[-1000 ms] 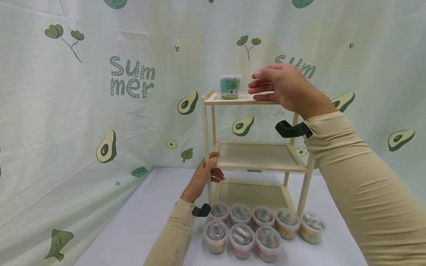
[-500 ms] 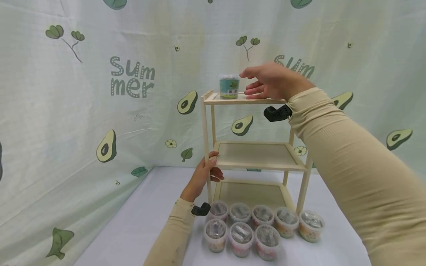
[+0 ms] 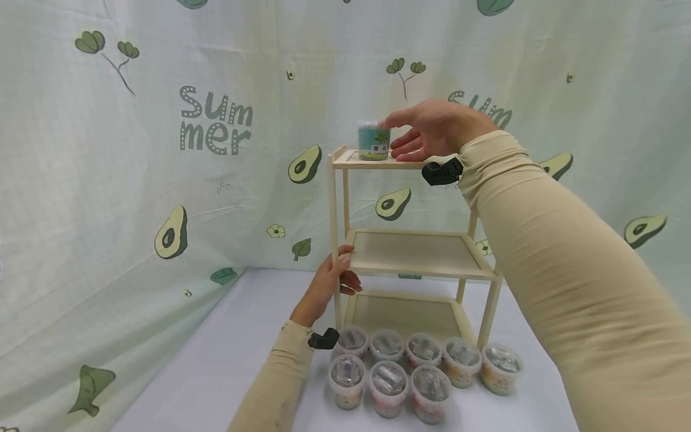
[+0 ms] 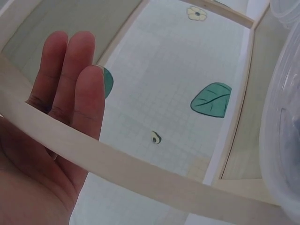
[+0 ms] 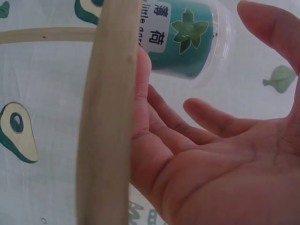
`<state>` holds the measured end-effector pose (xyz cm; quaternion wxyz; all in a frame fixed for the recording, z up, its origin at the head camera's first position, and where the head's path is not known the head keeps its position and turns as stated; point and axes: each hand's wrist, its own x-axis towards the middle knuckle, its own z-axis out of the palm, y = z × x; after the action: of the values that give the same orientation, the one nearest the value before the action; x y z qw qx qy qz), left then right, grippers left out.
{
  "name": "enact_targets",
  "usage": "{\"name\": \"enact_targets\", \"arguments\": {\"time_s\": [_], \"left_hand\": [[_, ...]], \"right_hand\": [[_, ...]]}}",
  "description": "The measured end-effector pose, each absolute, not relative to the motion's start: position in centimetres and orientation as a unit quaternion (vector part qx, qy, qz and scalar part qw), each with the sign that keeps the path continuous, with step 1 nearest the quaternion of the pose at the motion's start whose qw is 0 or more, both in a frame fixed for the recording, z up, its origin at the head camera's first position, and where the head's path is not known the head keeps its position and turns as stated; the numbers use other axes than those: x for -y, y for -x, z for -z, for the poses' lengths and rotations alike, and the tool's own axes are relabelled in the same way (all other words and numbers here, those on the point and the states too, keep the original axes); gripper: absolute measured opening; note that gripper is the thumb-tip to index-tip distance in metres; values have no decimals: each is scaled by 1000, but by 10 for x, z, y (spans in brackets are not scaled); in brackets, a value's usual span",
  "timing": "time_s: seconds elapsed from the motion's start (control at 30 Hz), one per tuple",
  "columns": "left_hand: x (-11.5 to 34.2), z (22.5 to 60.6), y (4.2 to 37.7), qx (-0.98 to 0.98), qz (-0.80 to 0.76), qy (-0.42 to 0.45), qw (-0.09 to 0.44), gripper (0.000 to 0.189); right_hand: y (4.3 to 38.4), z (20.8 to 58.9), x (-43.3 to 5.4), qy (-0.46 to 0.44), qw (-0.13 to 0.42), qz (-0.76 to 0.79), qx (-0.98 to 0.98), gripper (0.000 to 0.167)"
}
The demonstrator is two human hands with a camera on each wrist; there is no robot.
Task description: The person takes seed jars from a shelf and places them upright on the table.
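On the left end of the wooden rack's top shelf stands a small teal plant cup [image 3: 373,143] with a clear lid and a leaf printed on its label. My right hand [image 3: 432,129] is just right of it, thumb and fingers spread, with the raised finger overlapping the cup's edge in the head view. In the right wrist view the palm [image 5: 206,173] shows bare, and the cup sits beyond the fingers. My left hand [image 3: 326,285] holds the rack's left front post [image 4: 131,164] at the middle shelf, its fingers reaching behind the post.
Several lidded clear cups [image 3: 388,384] stand in two rows on the white table [image 3: 216,360], in front of the rack. The middle shelf [image 3: 421,251] and bottom shelf [image 3: 407,315] are framed boards. A printed avocado curtain [image 3: 135,180] hangs behind and at left.
My right hand has moved left along the top shelf up to the cup, its fingers spreading apart. The left hand keeps its place on the post, and the cup has not moved.
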<state>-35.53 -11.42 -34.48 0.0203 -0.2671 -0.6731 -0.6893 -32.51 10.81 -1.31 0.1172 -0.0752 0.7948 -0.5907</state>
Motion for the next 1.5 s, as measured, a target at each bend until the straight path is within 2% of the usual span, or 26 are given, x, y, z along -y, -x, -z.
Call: {"name": "enact_targets", "arguments": {"time_s": [0.37,0.8,1.5], "left_hand": [[113,347,355,671,693,263,14,50],[110,341,355,666,698,264,14,49],[111,346,354,661,704,259,19,50]], "right_hand": [[328,15,-101,94,114,524,-839,47],[325,11,-92,88,75,462,-879,53],[316,20,-91,110,21,473,-874,54]]}}
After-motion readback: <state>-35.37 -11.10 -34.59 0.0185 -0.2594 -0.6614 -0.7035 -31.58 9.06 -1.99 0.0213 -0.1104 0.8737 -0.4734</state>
